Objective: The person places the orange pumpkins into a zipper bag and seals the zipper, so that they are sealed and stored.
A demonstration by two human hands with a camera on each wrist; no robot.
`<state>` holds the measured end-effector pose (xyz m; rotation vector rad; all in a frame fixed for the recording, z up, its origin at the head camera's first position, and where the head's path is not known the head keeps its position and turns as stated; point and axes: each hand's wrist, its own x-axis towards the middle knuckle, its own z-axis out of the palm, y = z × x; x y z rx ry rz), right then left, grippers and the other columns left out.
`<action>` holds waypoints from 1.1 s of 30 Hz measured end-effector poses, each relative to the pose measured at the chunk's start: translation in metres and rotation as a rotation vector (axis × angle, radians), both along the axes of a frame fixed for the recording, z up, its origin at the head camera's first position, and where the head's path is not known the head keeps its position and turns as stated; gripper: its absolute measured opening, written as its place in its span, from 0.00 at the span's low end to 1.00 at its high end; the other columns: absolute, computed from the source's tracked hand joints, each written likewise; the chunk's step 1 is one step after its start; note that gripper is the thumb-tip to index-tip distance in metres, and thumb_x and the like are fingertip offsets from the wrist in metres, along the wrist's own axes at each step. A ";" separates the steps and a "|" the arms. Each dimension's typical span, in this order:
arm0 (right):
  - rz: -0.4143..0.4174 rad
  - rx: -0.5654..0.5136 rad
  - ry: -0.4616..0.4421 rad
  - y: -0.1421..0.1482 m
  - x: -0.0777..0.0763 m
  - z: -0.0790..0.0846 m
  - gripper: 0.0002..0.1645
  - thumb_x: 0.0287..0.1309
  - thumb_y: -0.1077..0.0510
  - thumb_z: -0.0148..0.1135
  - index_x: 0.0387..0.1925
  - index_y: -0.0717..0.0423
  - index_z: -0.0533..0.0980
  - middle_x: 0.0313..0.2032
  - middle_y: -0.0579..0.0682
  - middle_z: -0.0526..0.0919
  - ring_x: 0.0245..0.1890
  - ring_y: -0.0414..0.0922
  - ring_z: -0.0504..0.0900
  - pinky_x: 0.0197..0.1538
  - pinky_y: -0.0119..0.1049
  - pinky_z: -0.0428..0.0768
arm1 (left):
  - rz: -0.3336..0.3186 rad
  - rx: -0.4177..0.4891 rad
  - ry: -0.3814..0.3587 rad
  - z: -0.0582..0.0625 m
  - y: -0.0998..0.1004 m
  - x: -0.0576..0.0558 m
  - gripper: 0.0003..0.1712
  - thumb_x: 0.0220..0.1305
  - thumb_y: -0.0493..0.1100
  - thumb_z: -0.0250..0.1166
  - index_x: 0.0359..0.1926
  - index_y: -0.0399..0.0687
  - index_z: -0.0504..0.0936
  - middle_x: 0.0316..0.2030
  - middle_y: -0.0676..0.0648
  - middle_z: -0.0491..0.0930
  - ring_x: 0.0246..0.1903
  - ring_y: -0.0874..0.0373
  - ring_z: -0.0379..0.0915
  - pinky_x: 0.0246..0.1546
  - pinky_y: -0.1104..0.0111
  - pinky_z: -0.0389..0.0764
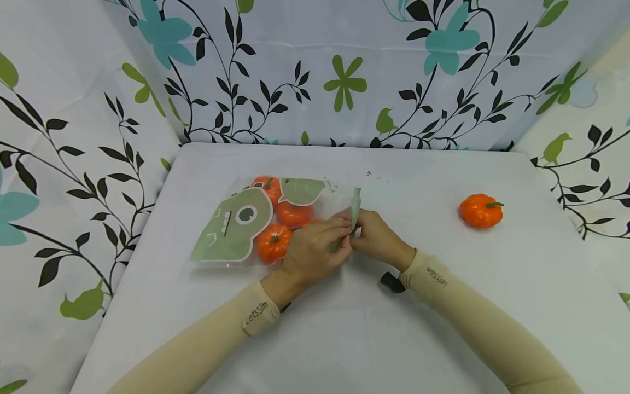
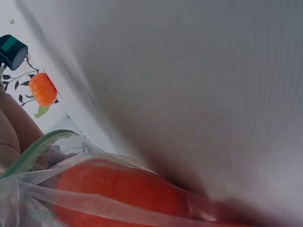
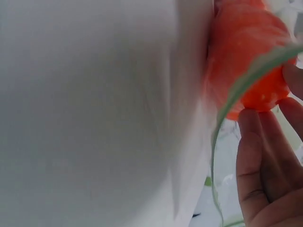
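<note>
A clear plastic zip bag (image 1: 231, 230) printed with a green dinosaur lies left of the table's middle with several small orange pumpkins (image 1: 273, 243) inside. My left hand (image 1: 315, 249) pinches the bag's mouth, its fingertips curled at the edge. At the green-edged opening (image 1: 356, 205) is my right hand (image 1: 379, 232). In the right wrist view its fingertips (image 3: 249, 120) grip the end of a pumpkin (image 3: 262, 90) just past the green edge. The left wrist view has a pumpkin (image 2: 118, 191) behind clear plastic; the left hand's fingers are out of that view.
One loose orange pumpkin (image 1: 481, 211) with a green stem sits on the white table (image 1: 467, 317), to the right. A dark wrist camera (image 1: 392, 283) shows under the right wrist. Patterned curtains (image 1: 295, 71) hang behind the table and at its sides.
</note>
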<state>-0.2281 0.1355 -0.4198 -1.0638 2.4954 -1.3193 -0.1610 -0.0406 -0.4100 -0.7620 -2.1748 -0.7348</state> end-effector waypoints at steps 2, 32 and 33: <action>-0.013 -0.015 0.007 -0.004 0.001 -0.002 0.19 0.49 0.72 0.68 0.45 0.58 0.84 0.42 0.47 0.85 0.39 0.43 0.81 0.42 0.40 0.82 | -0.007 0.002 -0.006 0.000 0.000 0.000 0.11 0.53 0.35 0.67 0.37 0.40 0.91 0.37 0.48 0.89 0.40 0.58 0.86 0.45 0.70 0.83; -0.227 0.061 0.221 0.113 0.003 0.028 0.32 0.50 0.59 0.79 0.59 0.48 0.81 0.56 0.42 0.82 0.58 0.43 0.78 0.62 0.40 0.74 | -0.003 0.013 -0.042 -0.001 -0.008 0.002 0.11 0.55 0.36 0.66 0.37 0.41 0.91 0.40 0.49 0.89 0.42 0.59 0.86 0.46 0.70 0.83; -0.263 0.074 0.221 0.121 0.002 0.031 0.35 0.48 0.59 0.80 0.61 0.46 0.79 0.57 0.42 0.81 0.59 0.44 0.76 0.63 0.47 0.75 | -0.002 0.014 -0.045 -0.001 -0.009 0.002 0.11 0.55 0.36 0.66 0.37 0.40 0.91 0.40 0.49 0.89 0.42 0.59 0.86 0.46 0.70 0.83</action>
